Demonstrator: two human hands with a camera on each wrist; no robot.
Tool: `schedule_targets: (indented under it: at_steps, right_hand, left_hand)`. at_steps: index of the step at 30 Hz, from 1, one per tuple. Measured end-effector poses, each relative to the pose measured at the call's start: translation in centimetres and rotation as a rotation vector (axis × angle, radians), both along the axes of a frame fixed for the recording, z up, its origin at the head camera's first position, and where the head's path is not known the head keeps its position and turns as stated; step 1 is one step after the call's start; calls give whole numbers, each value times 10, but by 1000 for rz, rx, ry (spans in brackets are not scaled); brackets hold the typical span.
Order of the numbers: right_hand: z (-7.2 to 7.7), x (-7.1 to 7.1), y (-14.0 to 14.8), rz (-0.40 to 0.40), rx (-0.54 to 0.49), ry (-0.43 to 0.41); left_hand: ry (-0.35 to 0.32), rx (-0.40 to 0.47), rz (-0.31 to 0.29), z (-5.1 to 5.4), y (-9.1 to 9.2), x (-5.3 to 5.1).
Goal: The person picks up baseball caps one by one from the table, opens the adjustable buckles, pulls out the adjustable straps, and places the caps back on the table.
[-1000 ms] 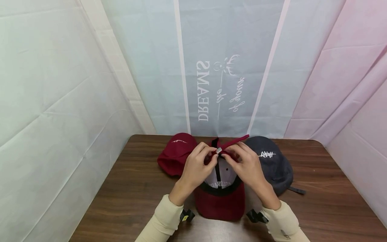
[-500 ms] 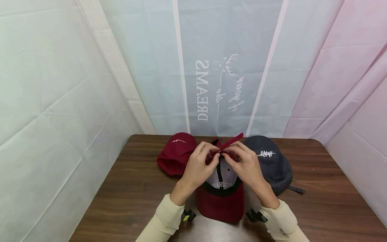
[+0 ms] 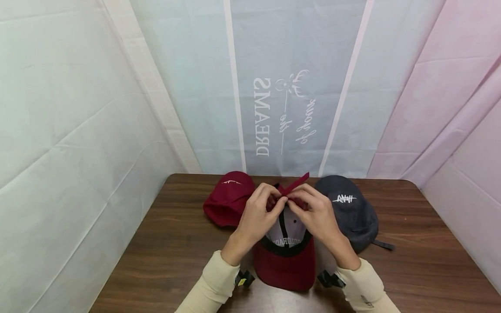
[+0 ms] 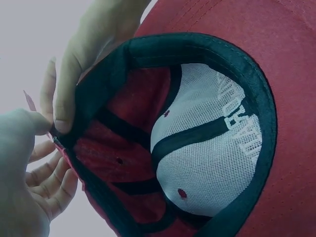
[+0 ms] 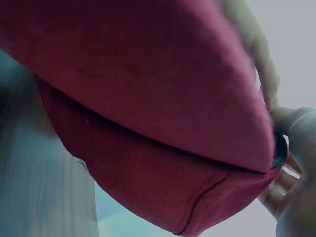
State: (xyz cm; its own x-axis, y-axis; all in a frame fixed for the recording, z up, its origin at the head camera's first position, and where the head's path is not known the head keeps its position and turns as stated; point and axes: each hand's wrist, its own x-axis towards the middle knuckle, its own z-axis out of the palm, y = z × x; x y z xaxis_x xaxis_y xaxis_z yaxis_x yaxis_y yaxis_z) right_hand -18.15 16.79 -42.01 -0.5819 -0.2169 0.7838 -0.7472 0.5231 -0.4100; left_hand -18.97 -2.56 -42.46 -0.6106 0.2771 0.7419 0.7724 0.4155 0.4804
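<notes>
One red cap with white script [image 3: 228, 198] lies on the surface [image 3: 415, 226] just beyond and left of the left hand [image 3: 254, 217]. That hand pinches the back strap [image 3: 295, 184] between thumb and fingertips, just apart from the tips opposite or touching them; the join is too small to tell. Between and below both hands is the worked maroon cap [image 3: 285, 267], its hollow towards the wearer and its brim nearest the wrists. It should be light, with a soft crown that folds easily; the brim looks stiff enough to keep its shape. The strap seems thin and limp, so it likely needs a pinch close to the join, where it is less apt to bend away. The sweatband [image 4: 197, 47] looks firmer, and its back edges would make a steadier hold. Nothing looks fragile. The right hand [image 3: 318, 213] pinches the same strap, its free end slanting up past the fingers. Right of that hand lies a dark cap [image 3: 348, 213] with white lettering.
</notes>
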Motion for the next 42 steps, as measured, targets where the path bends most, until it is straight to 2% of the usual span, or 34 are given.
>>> schedule_targets:
  at_steps: [6, 19, 32, 42]
  right_hand:
    - [-2, -1, -1, 14, -6, 9]
    - [-1, 0, -4, 15, 3, 28]
    - [1, 2, -4, 6, 16, 16]
    - [-1, 1, -4, 18, -3, 24]
  left_hand:
    - [11, 1, 6, -1, 1, 1]
    - [-10, -7, 41, -1, 1, 3]
    - [-43, 21, 17, -1, -3, 1]
    - [-12, 51, 65, -2, -5, 1]
